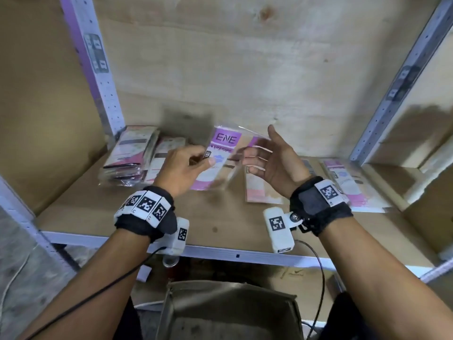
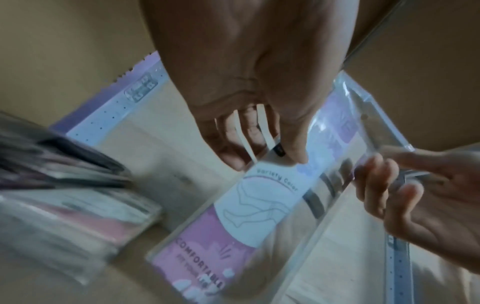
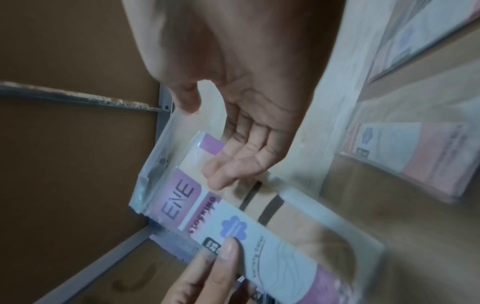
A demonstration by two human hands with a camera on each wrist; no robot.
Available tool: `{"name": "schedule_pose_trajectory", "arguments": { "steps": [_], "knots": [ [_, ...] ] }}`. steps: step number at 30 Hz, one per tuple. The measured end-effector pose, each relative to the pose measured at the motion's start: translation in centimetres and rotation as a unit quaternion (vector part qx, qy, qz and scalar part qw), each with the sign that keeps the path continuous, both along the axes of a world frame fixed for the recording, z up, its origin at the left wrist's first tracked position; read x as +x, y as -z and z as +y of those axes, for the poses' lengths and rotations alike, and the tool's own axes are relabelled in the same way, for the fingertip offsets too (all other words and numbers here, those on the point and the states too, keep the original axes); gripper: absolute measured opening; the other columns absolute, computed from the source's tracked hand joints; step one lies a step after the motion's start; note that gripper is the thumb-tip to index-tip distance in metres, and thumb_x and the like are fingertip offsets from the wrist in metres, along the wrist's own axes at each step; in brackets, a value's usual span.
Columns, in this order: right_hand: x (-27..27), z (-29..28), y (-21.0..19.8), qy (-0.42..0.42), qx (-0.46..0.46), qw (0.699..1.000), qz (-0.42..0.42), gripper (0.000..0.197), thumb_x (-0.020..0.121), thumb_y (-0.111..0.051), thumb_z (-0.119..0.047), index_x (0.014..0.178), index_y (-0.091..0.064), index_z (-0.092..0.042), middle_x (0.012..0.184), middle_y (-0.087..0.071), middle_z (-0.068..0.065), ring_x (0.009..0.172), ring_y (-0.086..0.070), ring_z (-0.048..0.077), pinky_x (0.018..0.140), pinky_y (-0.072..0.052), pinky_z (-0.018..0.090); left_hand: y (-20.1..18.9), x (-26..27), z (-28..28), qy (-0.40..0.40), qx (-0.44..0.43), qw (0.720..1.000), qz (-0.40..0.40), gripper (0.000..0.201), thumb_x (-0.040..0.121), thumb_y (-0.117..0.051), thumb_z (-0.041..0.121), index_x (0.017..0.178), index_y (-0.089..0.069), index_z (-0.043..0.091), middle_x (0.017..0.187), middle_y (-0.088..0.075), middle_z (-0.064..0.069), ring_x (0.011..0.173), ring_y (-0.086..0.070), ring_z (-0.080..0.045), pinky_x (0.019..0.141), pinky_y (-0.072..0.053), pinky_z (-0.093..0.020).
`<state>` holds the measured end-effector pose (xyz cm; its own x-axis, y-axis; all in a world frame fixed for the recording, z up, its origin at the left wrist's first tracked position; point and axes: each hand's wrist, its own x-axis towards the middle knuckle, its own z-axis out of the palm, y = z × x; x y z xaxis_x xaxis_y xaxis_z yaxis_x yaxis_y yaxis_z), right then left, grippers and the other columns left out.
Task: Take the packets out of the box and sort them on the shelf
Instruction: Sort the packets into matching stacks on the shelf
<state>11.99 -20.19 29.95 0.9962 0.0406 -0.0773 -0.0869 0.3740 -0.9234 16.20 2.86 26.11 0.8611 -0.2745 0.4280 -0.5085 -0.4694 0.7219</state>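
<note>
The left hand [image 1: 182, 168] pinches a purple packet [image 1: 221, 158] by its long edge, thumb on the printed face and fingers curled behind, and holds it up above the shelf [image 1: 220, 231] with the "ENE" label turned toward the person — probably so the colour and print can be read before it goes into a pile. The right hand [image 1: 272, 160] is spread beside it, fingers nearly straight and relaxed, fingertips [image 3: 221, 181] at the clear plastic of the packet's other edge; from the right wrist view they seem to touch it, steadying it rather than gripping. A second purple-topped packet appears to sit just behind the first (the clear wrapping makes it hard to say whether the left hand has one or two). Sorted goods already lie on the shelf: a stack of darker packets [image 1: 130, 153] on the left by the upright, a pink packet [image 1: 259, 190] lying flat just below the right hand, and purple packets [image 1: 348, 185] at the far right. That layout suggests piles by colour, so the held packet most likely belongs with the purple ones on the right — a judgement, not a certainty. The box [image 1: 230, 312] stands open below the shelf edge, between the forearms, close enough to reach down for the next packet; its contents are not clear from here.
</note>
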Motion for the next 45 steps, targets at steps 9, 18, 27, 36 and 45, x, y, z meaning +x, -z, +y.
{"name": "schedule_pose_trajectory", "arguments": {
  "steps": [9, 18, 27, 36, 45],
  "knots": [
    [-1.6, -2.2, 4.9, -0.017, -0.358, 0.933, -0.014, 0.033, 0.087, -0.07, -0.041, 0.091, -0.068, -0.008, 0.078, -0.056, -0.002, 0.067, -0.044, 0.012, 0.061, -0.036, 0.024, 2.0, 0.0, -3.3, 0.061, -0.142, 0.972, 0.177, 0.025, 0.09, -0.071, 0.034, 0.103, -0.076, 0.013, 0.104, -0.076, -0.013, 0.091, -0.07, -0.022, 0.077, -0.053, -0.028],
    [-1.4, -3.5, 6.9, -0.042, -0.2, 0.979, -0.023, 0.016, 0.094, -0.065, -0.018, 0.103, -0.064, -0.005, 0.123, -0.058, 0.035, 0.105, -0.06, 0.038, 0.099, -0.044, 0.053, 2.9, 2.4, -4.3, 0.016, -0.253, 0.929, 0.271, 0.048, 0.085, -0.077, 0.027, 0.128, -0.06, 0.013, 0.113, -0.072, -0.007, 0.091, -0.072, -0.016, 0.069, -0.058, -0.025],
    [-1.2, -5.7, 8.8, -0.134, -0.275, 0.95, -0.058, 0.035, 0.096, -0.059, -0.013, 0.113, -0.057, 0.018, 0.124, -0.05, 0.042, 0.113, -0.057, 0.046, 0.111, -0.034, 0.05, 3.4, 5.2, -3.0, -0.009, -0.182, 0.961, 0.206, 0.02, 0.091, -0.069, 0.032, 0.104, -0.076, 0.018, 0.092, -0.074, -0.003, 0.078, -0.065, -0.014, 0.062, -0.054, -0.018],
    [-1.9, -8.0, 8.5, -0.129, -0.259, 0.955, -0.062, 0.023, 0.096, -0.058, -0.005, 0.111, -0.06, 0.013, 0.101, -0.062, 0.016, 0.094, -0.056, 0.02, 0.093, -0.041, 0.025, 3.9, 5.6, -3.1, -0.073, -0.005, 0.994, 0.077, 0.055, 0.094, -0.057, 0.055, 0.057, -0.061, 0.014, 0.044, -0.055, 0.01, 0.042, -0.047, 0.0, 0.059, -0.041, -0.023],
    [-3.4, -9.7, 8.6, -0.112, -0.263, 0.957, -0.044, 0.025, 0.093, -0.06, 0.001, 0.113, -0.06, 0.015, 0.106, -0.064, 0.02, 0.099, -0.058, 0.025, 0.098, -0.043, 0.032, 3.5, 4.6, -3.6, -0.006, -0.061, 0.967, 0.247, 0.05, 0.087, -0.058, 0.063, 0.065, -0.066, 0.02, 0.045, -0.041, 0.006, 0.039, -0.033, -0.008, 0.048, -0.027, -0.022]
  ]
}}
